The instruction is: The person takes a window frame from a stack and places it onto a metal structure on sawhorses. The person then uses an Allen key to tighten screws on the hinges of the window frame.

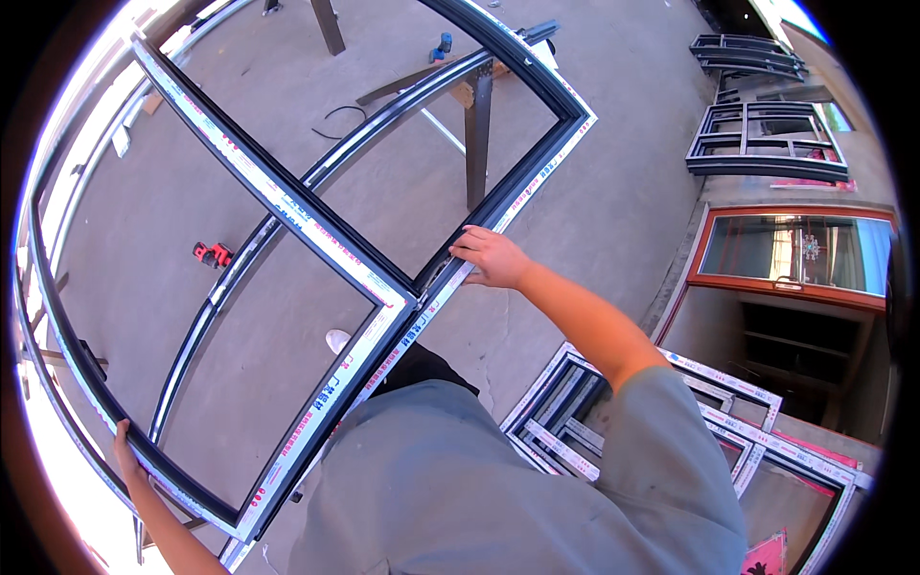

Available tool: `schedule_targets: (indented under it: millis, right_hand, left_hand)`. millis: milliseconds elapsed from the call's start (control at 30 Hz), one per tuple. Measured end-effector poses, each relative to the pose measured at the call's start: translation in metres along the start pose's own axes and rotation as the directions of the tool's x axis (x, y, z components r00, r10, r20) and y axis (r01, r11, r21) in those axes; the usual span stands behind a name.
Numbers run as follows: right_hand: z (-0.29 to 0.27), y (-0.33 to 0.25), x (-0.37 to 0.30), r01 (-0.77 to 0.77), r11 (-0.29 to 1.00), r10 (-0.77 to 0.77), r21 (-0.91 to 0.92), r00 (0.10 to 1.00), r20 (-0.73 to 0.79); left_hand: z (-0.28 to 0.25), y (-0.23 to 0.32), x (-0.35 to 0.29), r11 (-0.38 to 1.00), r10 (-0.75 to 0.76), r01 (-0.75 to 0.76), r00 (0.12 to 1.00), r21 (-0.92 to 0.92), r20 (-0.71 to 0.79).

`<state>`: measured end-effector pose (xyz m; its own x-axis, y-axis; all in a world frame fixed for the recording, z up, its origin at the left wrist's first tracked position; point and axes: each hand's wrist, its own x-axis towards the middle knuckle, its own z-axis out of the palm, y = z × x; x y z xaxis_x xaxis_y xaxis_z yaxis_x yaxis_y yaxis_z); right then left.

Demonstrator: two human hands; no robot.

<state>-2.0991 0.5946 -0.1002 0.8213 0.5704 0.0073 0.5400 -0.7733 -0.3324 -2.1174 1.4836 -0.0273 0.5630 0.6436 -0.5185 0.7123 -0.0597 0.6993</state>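
A large dark window frame (324, 395) with a crossbar and printed white film strips spans the space before me, tilted across the view. My right hand (494, 257) is closed on its near bar, fingers curled over the inner edge just right of the crossbar joint. At the far left, my left hand (128, 462) grips the frame's side bar; part of its fingers is hidden behind the bar. Beneath the frame runs a long support rail (222, 286), bent by the lens, with a brown metal leg (477, 144) under its far end.
On the concrete floor lie a red power tool (213, 255) and a black cable (345, 117). A blue drill (441, 46) is farther back. More frames (757, 433) lean close on my right; others (767, 139) stand farther along, near a brown-framed glass door (793, 254).
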Motion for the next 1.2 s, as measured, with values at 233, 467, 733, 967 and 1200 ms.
schedule_targets:
  millis: [233,467,733,967,1200]
  right_hand:
    - [-0.001,0.002,-0.004,0.048,0.99,-0.053,-0.134,0.998,-0.029]
    - [-0.004,-0.001,0.005,0.031,0.997,-0.026,-0.075,0.997,0.069]
    - [-0.005,-0.003,0.007,0.028,0.998,-0.025,-0.058,0.998,0.051]
    - [-0.002,-0.005,0.004,-0.026,0.992,0.032,-0.126,0.998,0.048]
    - [0.0,-0.011,0.007,-0.107,0.983,0.12,-0.148,0.99,0.078]
  left_hand:
    - [-0.009,0.004,-0.002,0.998,0.002,-0.003,1.0,0.062,0.009]
    - [-0.005,0.04,-0.039,0.998,0.053,-0.052,0.998,0.029,-0.024]
    - [-0.001,0.005,-0.007,0.999,0.038,-0.038,0.999,0.033,-0.011]
    - [0.013,-0.024,0.025,0.999,-0.039,0.038,0.996,0.008,0.083]
    - [0.04,-0.043,0.029,0.987,-0.159,0.16,0.974,0.005,0.16]
